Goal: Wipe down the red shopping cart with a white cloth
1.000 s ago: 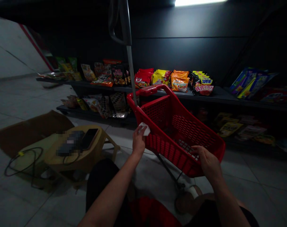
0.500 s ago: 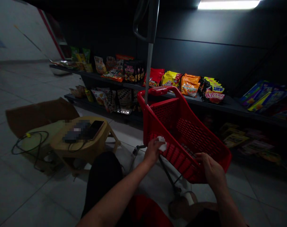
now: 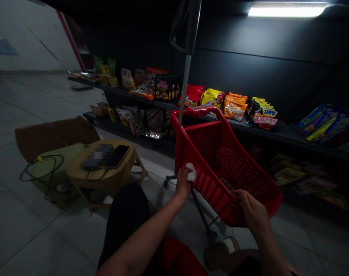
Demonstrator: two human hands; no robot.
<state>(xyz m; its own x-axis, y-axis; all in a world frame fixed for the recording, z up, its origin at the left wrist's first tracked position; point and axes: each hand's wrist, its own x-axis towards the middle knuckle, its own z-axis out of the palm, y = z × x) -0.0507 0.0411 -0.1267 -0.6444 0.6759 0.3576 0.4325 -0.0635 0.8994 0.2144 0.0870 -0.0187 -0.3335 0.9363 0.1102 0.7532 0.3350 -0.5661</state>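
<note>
A red plastic shopping basket on wheels (image 3: 237,161) stands tilted in front of me, its long grey handle (image 3: 187,57) rising straight up. My left hand (image 3: 183,183) is closed on a small white cloth (image 3: 190,171) and presses it against the outside of the basket's near wall. My right hand (image 3: 253,212) grips the basket's lower front rim, fingers curled over the edge. My knees in dark trousers show at the bottom of the view.
Low dark shelves (image 3: 277,130) along the back wall hold rows of bright snack packets (image 3: 234,105). To the left, a yellow plastic stool (image 3: 105,172) carries a phone, with a cable (image 3: 38,170) and cardboard (image 3: 56,134) on the tiled floor.
My left hand with the cloth slid down the basket's side wall, then back up a little. The view shifted left and the right hand kept its hold on the rim.
</note>
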